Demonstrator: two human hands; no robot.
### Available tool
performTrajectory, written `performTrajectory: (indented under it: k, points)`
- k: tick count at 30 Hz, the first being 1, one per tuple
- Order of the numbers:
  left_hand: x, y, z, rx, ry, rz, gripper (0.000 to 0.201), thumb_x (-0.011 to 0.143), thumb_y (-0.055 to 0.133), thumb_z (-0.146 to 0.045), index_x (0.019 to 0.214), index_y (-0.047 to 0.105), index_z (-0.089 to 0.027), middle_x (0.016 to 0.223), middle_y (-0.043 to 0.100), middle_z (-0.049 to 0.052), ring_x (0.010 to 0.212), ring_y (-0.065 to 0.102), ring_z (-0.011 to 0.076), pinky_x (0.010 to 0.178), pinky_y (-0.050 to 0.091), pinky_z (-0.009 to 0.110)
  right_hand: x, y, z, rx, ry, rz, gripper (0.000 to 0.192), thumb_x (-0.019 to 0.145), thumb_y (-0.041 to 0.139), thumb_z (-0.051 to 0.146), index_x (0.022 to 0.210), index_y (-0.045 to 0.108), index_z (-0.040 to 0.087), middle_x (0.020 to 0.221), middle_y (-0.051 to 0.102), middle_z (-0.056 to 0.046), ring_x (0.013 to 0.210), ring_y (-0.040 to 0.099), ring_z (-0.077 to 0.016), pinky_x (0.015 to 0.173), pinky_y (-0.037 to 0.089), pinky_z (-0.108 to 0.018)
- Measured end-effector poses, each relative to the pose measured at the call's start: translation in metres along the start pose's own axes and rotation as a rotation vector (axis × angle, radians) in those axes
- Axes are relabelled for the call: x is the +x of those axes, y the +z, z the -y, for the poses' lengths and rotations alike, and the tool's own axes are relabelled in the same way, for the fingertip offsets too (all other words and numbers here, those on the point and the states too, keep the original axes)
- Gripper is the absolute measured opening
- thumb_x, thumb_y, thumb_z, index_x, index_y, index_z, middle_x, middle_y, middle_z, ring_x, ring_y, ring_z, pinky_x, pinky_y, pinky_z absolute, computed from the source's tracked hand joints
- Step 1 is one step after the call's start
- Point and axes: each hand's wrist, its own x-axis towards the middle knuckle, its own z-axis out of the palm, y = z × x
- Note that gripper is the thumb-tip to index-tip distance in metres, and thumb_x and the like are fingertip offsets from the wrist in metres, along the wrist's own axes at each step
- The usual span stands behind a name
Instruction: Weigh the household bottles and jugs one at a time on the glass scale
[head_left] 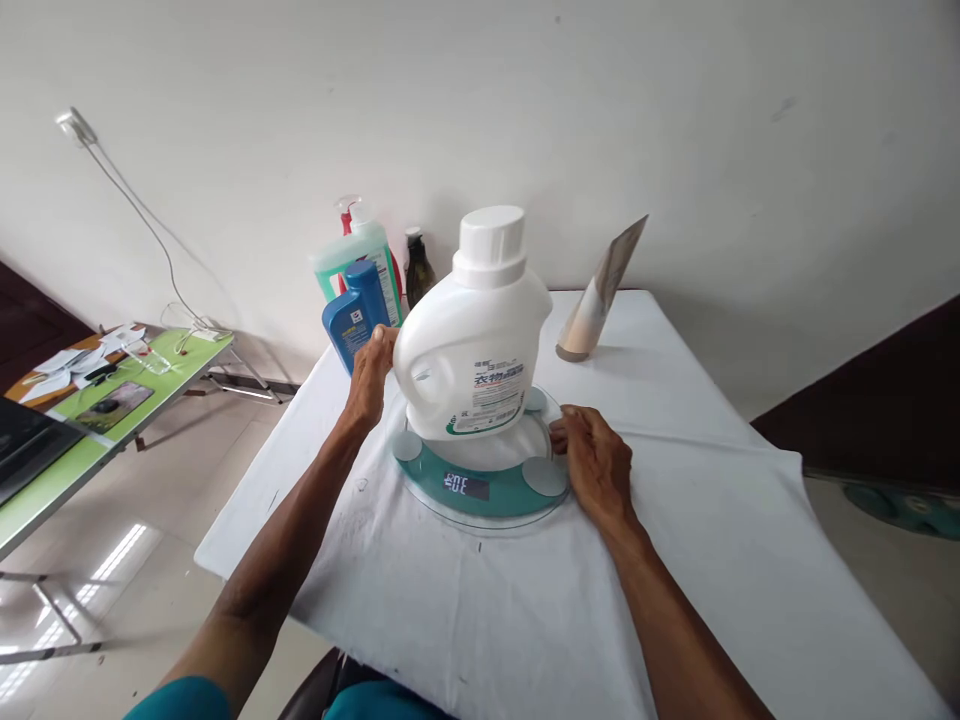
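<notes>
White cloth, creased and faintly marked, covers the table point(675, 520) set against a plain pale wall. Near the table's middle a round glass scale point(480, 492) carries a white plastic detergent jug point(472, 350) with a ribbed cap, tilted; its contents are hidden and the scale's digits are hard to read. Left hand point(371, 375) grasps the jug's handle side. Right hand point(592, 462) lies released, fingertips touching the scale's rim. Behind, at the far edge, a blue bottle point(352, 318) partly hides a green spray bottle point(367, 250).
</notes>
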Motion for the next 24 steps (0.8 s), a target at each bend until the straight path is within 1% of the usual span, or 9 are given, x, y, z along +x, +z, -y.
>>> performTrajectory:
  k: [3,5,6,8,9,11,14,18,24]
  points:
    - [-0.001,-0.011,0.04,-0.05,-0.032,0.029,0.069,0.095,0.055,-0.084,0.088,0.074,-0.019,0.096,0.077,0.011,0.099,0.073,0.0294,0.091,0.061,0.044,0.001,0.001,-0.001,-0.027,0.008,-0.014,0.053,0.093,0.046,0.072,0.096,0.066,0.024,0.084,0.077,-0.008,0.066,0.069,-0.0235,0.075,0.055,-0.04]
    - [-0.005,-0.016,0.07,-0.027,-0.085,-0.024,0.069,0.094,0.057,-0.085,0.089,0.074,-0.019,0.1,0.077,0.012,0.102,0.072,0.0295,0.095,0.059,0.045,0.001,0.001,-0.003,-0.029,0.007,-0.023,0.052,0.093,0.048,0.073,0.095,0.067,0.024,0.083,0.077,-0.007,0.066,0.069,-0.0232,0.076,0.055,-0.04]
    - [-0.007,-0.018,0.083,-0.027,-0.116,-0.026,0.069,0.093,0.057,-0.085,0.089,0.074,-0.018,0.101,0.077,0.012,0.102,0.071,0.0295,0.097,0.059,0.046,0.001,0.002,-0.003,-0.025,0.008,-0.028,0.052,0.092,0.048,0.073,0.094,0.066,0.025,0.083,0.077,-0.007,0.067,0.069,-0.0234,0.076,0.055,-0.04]
    - [-0.012,-0.02,0.103,-0.084,-0.17,0.025,0.069,0.093,0.059,-0.084,0.093,0.074,-0.017,0.104,0.077,0.013,0.103,0.071,0.0291,0.1,0.058,0.047,0.001,0.002,-0.005,-0.026,0.016,-0.033,0.05,0.092,0.049,0.073,0.093,0.066,0.026,0.082,0.077,-0.006,0.067,0.069,-0.024,0.077,0.055,-0.041]
    - [-0.014,-0.021,0.109,-0.131,-0.19,0.061,0.068,0.094,0.059,-0.083,0.096,0.074,-0.017,0.106,0.078,0.013,0.104,0.072,0.029,0.102,0.058,0.047,0.001,0.002,-0.005,-0.031,0.021,-0.034,0.05,0.092,0.05,0.073,0.093,0.066,0.026,0.082,0.076,-0.006,0.068,0.069,-0.0242,0.077,0.055,-0.042]
    - [-0.015,-0.021,0.116,-0.22,-0.216,0.121,0.066,0.096,0.059,-0.08,0.101,0.075,-0.016,0.111,0.078,0.014,0.107,0.072,0.0289,0.107,0.057,0.048,0.001,0.002,-0.006,-0.042,0.028,-0.035,0.05,0.092,0.051,0.073,0.095,0.067,0.026,0.084,0.076,-0.005,0.069,0.069,-0.0247,0.077,0.055,-0.042]
    - [-0.015,-0.02,0.116,-0.265,-0.23,0.159,0.064,0.098,0.058,-0.078,0.101,0.076,-0.016,0.113,0.078,0.014,0.111,0.072,0.0292,0.112,0.054,0.048,0.001,0.002,-0.007,-0.049,0.045,-0.029,0.051,0.09,0.051,0.074,0.097,0.067,0.027,0.086,0.077,-0.006,0.071,0.069,-0.0256,0.077,0.055,-0.043]
    - [-0.015,-0.019,0.114,-0.239,-0.231,0.164,0.065,0.099,0.056,-0.078,0.101,0.076,-0.016,0.115,0.078,0.014,0.112,0.072,0.03,0.111,0.055,0.048,0.0,0.001,-0.006,-0.077,0.05,-0.026,0.054,0.089,0.049,0.077,0.1,0.067,0.027,0.086,0.077,-0.006,0.073,0.07,-0.0272,0.079,0.055,-0.045]
    - [-0.016,-0.017,0.109,-0.122,-0.215,0.158,0.065,0.1,0.052,-0.078,0.099,0.075,-0.017,0.115,0.077,0.014,0.111,0.071,0.0296,0.105,0.057,0.044,0.0,0.001,-0.007,-0.085,0.031,-0.018,0.059,0.09,0.048,0.08,0.102,0.067,0.026,0.089,0.078,-0.008,0.073,0.07,-0.0268,0.078,0.056,-0.045]
